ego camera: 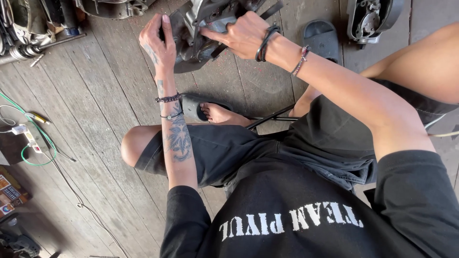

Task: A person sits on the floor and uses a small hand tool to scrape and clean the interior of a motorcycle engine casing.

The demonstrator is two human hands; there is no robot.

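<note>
I sit over a wooden plank floor (95, 95) with a dark grey metal engine casing (196, 33) held in front of me near the top of the head view. My left hand (157, 42) grips the casing's left side, fingers curled around its edge. My right hand (239, 34) presses on the casing's top right face, fingers spread over the metal. A thin dark rod (270, 117) lies across below the casing, by my foot in a dark slipper (196, 106).
A second dark slipper (321, 37) lies at the top. Another metal engine part (370, 19) sits at top right, more machine parts (33, 24) at top left. A green wire (28, 122) and white cable run along the left. A small printed box (10, 191) is at the left edge.
</note>
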